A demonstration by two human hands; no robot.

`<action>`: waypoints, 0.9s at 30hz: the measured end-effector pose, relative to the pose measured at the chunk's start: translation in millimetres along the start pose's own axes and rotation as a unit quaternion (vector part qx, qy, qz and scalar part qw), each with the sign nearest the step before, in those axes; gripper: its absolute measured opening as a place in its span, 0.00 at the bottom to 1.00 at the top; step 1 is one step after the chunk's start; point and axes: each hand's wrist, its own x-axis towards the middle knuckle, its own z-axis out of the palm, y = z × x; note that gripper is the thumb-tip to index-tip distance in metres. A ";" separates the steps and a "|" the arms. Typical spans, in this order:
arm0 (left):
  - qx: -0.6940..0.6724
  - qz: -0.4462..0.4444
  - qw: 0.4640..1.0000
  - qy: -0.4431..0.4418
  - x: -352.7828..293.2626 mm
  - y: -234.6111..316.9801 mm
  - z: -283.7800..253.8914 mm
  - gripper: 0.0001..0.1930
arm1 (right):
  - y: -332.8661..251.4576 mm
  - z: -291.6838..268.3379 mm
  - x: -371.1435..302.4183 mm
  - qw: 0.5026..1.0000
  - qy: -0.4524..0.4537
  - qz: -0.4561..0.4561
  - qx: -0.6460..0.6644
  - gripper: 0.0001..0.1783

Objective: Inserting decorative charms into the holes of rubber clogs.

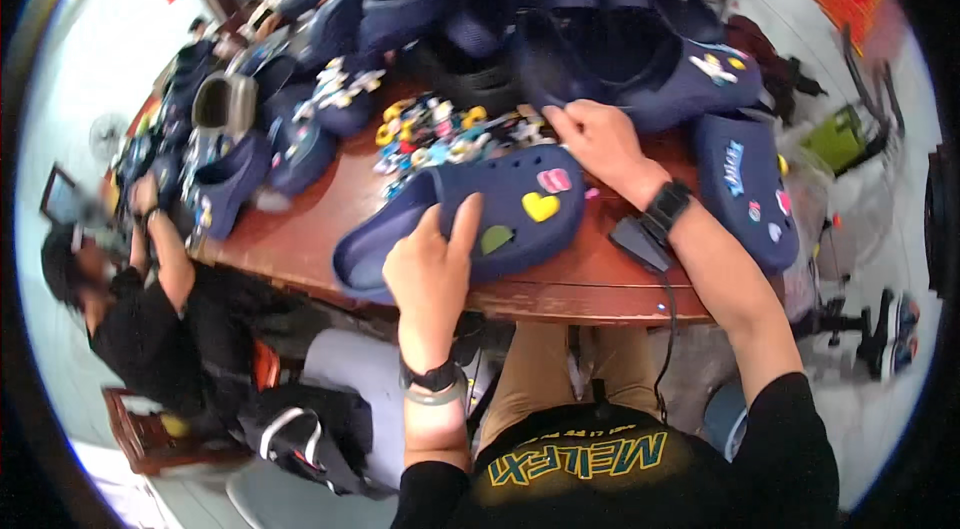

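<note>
A navy foam clog [500,214] lies across the near edge of the brown wooden table [300,229], its toe pointing right. A yellow heart charm [540,206], a pink charm [553,180] and a green charm [495,240] sit on its top. My left hand [432,264] rests on the clog's middle, thumb pressing beside the green charm. My right hand [598,141] reaches past the clog's toe, fingertips at the edge of a heap of small colourful charms [440,134]. It wears a black wrist strap. What the right fingers pinch is hidden.
A big pile of navy clogs [560,19] fills the far table. One decorated clog [745,184] lies at the right edge. A small black device with a cable [640,241] sits by my right wrist. A person in black [150,319] sits at left; others work further back.
</note>
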 end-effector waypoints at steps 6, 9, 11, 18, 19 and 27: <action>-0.032 0.000 0.999 0.017 1.0 3.7 6.8 0.24 | 2.5 -21.3 4.6 0.989 -0.119 0.038 0.085 0.19; -0.046 -0.014 0.999 -0.020 3.7 8.4 1.3 0.23 | -9.9 -30.0 2.5 0.926 -0.304 -0.108 0.196 0.27; -0.052 -0.021 0.998 -0.015 4.5 7.5 1.0 0.22 | -11.8 -35.8 3.4 0.908 -0.349 -0.092 0.212 0.31; -0.061 -0.042 0.997 0.008 3.6 11.9 0.8 0.22 | -8.6 -27.8 1.0 0.904 -0.342 -0.110 0.234 0.28; -0.062 -0.040 0.997 0.007 4.1 12.2 1.5 0.22 | -7.9 -23.5 0.5 0.911 -0.323 -0.121 0.227 0.24; -0.028 -0.069 0.997 0.008 7.9 11.4 2.9 0.24 | -14.0 -2.1 -16.3 0.972 -0.146 -0.148 0.105 0.17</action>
